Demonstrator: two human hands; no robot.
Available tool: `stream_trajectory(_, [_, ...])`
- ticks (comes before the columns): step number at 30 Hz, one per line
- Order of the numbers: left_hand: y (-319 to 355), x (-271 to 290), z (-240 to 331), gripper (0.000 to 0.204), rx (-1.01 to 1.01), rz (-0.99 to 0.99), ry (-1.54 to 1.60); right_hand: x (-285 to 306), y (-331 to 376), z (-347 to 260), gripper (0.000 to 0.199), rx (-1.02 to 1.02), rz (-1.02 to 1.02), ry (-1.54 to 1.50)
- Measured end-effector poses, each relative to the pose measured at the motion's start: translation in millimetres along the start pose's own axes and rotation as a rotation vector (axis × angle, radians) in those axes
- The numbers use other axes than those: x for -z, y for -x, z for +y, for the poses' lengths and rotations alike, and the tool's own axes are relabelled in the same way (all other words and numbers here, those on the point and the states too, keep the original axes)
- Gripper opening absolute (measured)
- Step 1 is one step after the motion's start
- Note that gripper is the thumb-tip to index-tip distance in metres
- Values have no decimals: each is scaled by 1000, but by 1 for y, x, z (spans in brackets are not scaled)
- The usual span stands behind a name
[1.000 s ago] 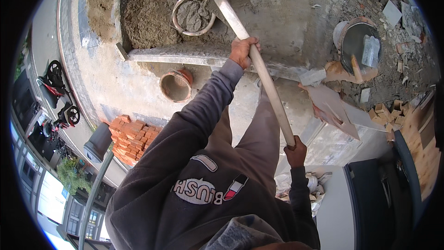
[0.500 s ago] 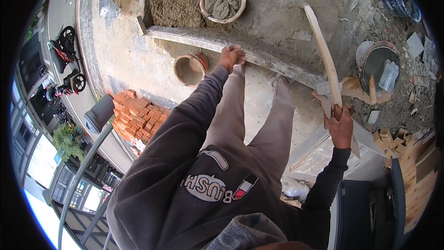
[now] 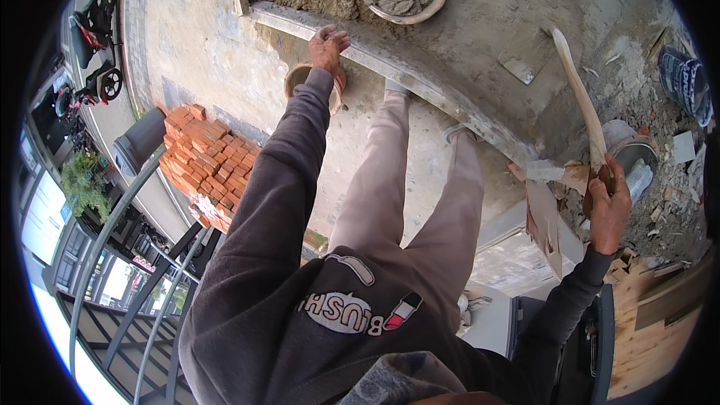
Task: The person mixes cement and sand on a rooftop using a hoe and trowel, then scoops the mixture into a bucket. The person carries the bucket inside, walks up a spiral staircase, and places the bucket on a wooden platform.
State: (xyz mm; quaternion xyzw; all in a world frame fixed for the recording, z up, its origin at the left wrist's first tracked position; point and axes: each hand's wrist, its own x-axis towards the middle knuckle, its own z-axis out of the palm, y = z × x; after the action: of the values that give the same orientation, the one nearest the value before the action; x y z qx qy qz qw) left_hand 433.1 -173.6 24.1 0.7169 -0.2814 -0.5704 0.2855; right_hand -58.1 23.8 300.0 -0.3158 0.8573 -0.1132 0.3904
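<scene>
My right hand (image 3: 609,210), at the right, is closed around the near end of a long, slightly curved wooden handle (image 3: 581,90). The handle slants away from me, its far end over the mortar-smeared ground. My left hand (image 3: 328,49) reaches forward at the left of centre, fingers apart and nothing visible in them. It hovers by a long mortar-caked board (image 3: 442,101); whether it touches the board I cannot tell. Beneath that wrist stands an orange-brown bucket (image 3: 337,97), partly hidden by my forearm. Beyond the board, another bucket (image 3: 405,20) holds wet grey mortar.
Stacked red bricks (image 3: 206,157) lie at the left, near a grey bin (image 3: 139,142). On the right are a tub (image 3: 643,151), a dark patterned bucket (image 3: 684,82) and rubble. Torn cardboard (image 3: 541,217) stands below my right hand. My feet are close to the board.
My left hand has moved left along the board, from near my foot to above the orange-brown bucket. My right hand and the wooden handle have shifted right. The whole view has shifted too.
</scene>
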Motion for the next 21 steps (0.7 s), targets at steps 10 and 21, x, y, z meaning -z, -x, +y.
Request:
stream_trajectory(10, [-138, -51, -41, 52, 147, 1, -76, -14, -6, -13, 48, -180, -68, -124])
stream_trajectory(21, [-177, -66, -60, 57, 203, -91, -56, -24, -12, -25, 53, -239, -61, -113])
